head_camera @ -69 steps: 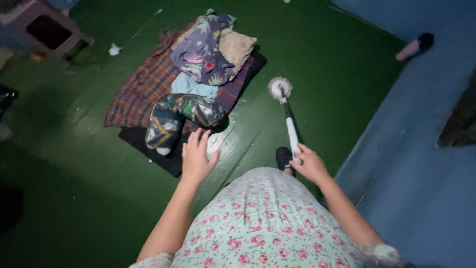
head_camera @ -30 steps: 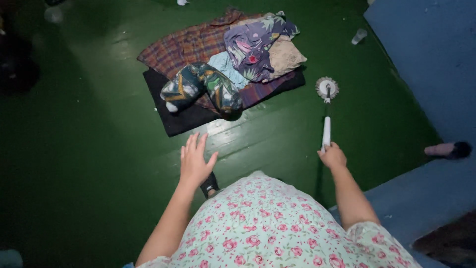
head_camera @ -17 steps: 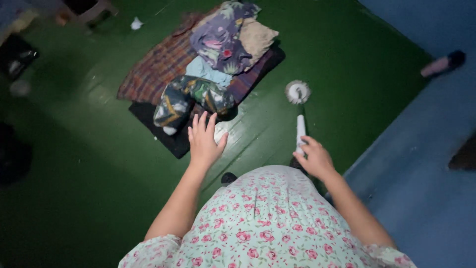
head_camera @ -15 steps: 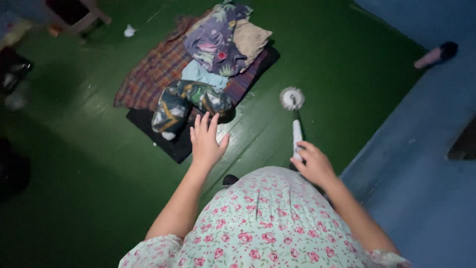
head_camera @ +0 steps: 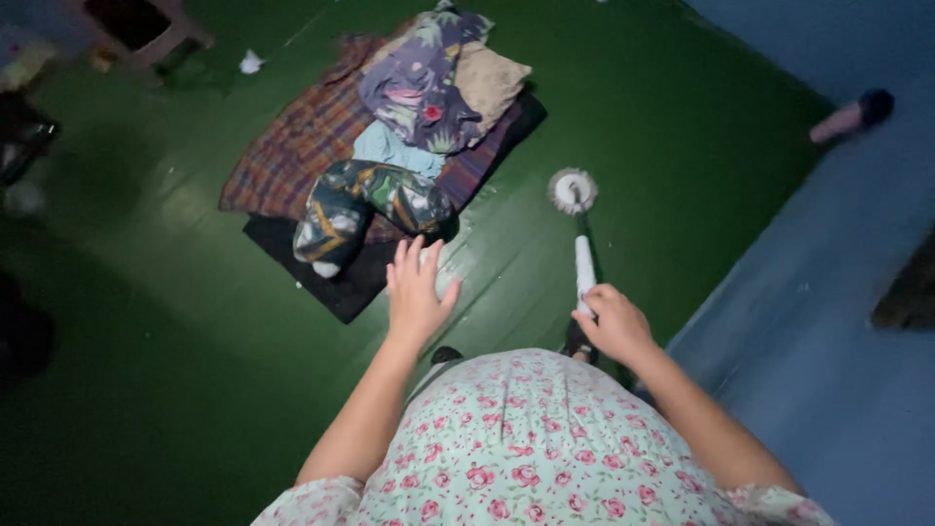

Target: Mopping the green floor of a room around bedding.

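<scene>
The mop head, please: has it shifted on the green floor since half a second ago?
Cannot tell: the mop head sits about as far from the bedding pile as before.

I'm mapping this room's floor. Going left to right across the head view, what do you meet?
Small stool → plaid blanket → left hand → mop head → right hand → blue wall

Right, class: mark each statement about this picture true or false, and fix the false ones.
1. The right hand holds the mop handle. True.
2. The left hand grips a pillow. False: it is open, holding nothing.
3. The floor is red. False: it is green.
4. The mop head rests on the floor beside the pile of bedding. True.
</scene>
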